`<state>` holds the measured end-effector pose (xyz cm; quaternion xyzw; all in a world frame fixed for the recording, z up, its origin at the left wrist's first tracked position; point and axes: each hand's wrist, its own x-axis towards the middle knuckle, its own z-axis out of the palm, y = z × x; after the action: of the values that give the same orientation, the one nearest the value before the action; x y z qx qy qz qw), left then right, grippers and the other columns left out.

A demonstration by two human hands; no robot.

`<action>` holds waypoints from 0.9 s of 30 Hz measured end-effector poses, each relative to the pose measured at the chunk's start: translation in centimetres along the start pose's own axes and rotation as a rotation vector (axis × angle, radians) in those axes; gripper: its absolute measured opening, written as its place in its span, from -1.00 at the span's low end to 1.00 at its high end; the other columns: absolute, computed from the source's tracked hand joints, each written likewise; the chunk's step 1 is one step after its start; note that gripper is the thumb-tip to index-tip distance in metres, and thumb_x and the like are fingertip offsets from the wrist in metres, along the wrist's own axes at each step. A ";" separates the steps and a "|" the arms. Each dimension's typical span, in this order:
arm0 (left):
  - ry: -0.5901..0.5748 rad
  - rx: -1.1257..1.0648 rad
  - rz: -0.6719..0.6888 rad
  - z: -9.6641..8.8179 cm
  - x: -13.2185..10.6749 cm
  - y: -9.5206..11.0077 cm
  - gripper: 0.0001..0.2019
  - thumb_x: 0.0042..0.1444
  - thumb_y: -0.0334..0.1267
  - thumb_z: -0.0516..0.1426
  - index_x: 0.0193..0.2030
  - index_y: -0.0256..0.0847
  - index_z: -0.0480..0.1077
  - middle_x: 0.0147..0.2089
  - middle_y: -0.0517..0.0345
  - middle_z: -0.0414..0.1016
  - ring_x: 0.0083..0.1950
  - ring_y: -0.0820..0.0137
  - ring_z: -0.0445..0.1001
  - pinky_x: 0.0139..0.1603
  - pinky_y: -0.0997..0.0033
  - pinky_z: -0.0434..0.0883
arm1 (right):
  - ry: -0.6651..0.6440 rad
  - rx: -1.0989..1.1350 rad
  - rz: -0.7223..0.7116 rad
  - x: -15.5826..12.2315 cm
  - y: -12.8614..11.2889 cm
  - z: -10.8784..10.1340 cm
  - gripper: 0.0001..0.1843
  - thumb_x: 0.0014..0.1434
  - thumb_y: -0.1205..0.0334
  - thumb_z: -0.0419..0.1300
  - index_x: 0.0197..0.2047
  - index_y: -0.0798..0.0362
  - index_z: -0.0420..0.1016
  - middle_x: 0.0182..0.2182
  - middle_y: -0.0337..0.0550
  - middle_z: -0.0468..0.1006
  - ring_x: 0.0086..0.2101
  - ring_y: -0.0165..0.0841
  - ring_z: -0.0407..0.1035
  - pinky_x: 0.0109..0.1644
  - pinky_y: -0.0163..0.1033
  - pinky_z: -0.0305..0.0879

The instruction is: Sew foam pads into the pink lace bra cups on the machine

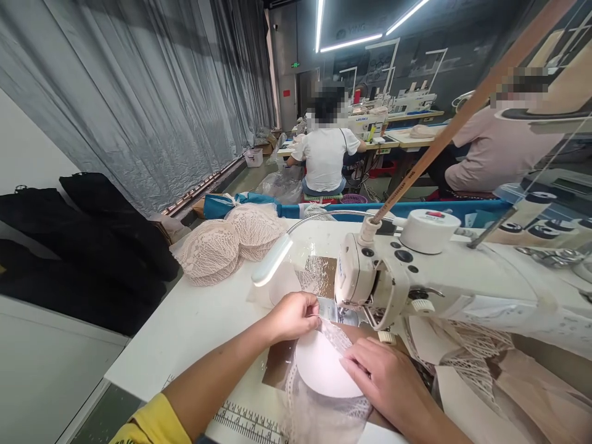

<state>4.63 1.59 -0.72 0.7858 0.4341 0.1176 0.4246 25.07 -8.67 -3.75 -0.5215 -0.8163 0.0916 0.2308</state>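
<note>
My left hand (293, 316) pinches the edge of a strip of pale lace (333, 336) just left of the needle area of a white sewing machine (393, 280). My right hand (383, 377) lies flat, fingers together, pressing on a round white bra cup (319, 370) with lace trim under it. The needle itself is hidden behind the machine head.
A pile of lace bra cups (231, 240) sits on the white table (194, 320) at the back left. A gooseneck lamp (272, 262) hangs over the work. Black garments (83, 234) lie to the left. Two people (326, 154) sit at other machines beyond. More lace (481, 351) lies right.
</note>
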 end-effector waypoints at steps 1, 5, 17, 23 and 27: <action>0.021 0.024 0.012 0.2 0.0 0.1 -0.94 0.00 -0.30 0.09 -0.42 -0.21 0.25 -0.52 0.31 0.20 -0.48 0.51 0.17 -0.50 0.57 0.10 | 0.013 -0.023 0.002 0.0 -0.1 -0.1 -0.67 0.28 0.23 0.00 -0.52 0.01 0.35 -0.57 -0.25 0.40 -0.52 -0.37 0.32 -0.41 -0.26 0.20; 0.042 0.113 0.074 1.0 0.3 0.9 -0.96 -0.04 -0.36 0.11 -0.39 -0.20 0.30 -0.52 0.31 0.23 -0.48 0.49 0.18 -0.47 0.56 0.10 | 0.081 -0.109 -0.026 0.3 -0.1 -0.1 -0.82 0.25 0.21 0.05 -0.29 0.02 0.46 -0.45 -0.19 0.48 -0.49 -0.33 0.38 -0.45 -0.26 0.26; 0.179 0.405 0.223 0.4 -1.9 3.2 -0.88 0.14 -0.42 -0.01 -0.35 -0.22 0.31 -0.37 0.13 0.38 -0.35 0.38 0.35 -0.30 0.46 0.29 | 0.073 -0.218 -0.042 0.7 0.3 0.2 -0.72 0.19 0.34 0.00 -0.18 0.06 0.53 -0.38 -0.11 0.52 -0.47 -0.30 0.44 -0.46 -0.23 0.33; 0.094 0.628 0.428 3.4 -2.9 2.4 -0.85 0.13 -0.36 0.05 -0.17 -0.30 0.37 -0.04 -0.09 0.45 -0.05 0.20 0.43 -0.04 0.24 0.41 | 0.069 -0.199 -0.051 0.7 0.1 0.1 -0.71 0.20 0.31 0.01 -0.11 0.05 0.51 -0.39 -0.14 0.51 -0.50 -0.31 0.43 -0.50 -0.23 0.31; 0.079 0.653 0.408 3.4 -2.7 2.1 -0.82 0.16 -0.33 0.03 -0.13 -0.30 0.37 0.03 -0.10 0.43 0.00 0.19 0.41 0.00 0.18 0.41 | 0.051 -0.234 -0.021 0.5 0.1 0.1 -0.72 0.20 0.27 0.06 -0.09 0.04 0.51 -0.32 -0.10 0.57 -0.43 -0.27 0.48 -0.44 -0.20 0.40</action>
<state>6.09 -3.01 -0.65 0.9447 0.2993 0.0856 0.1030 24.92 -8.16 -3.77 -0.5383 -0.8208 -0.0200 0.1900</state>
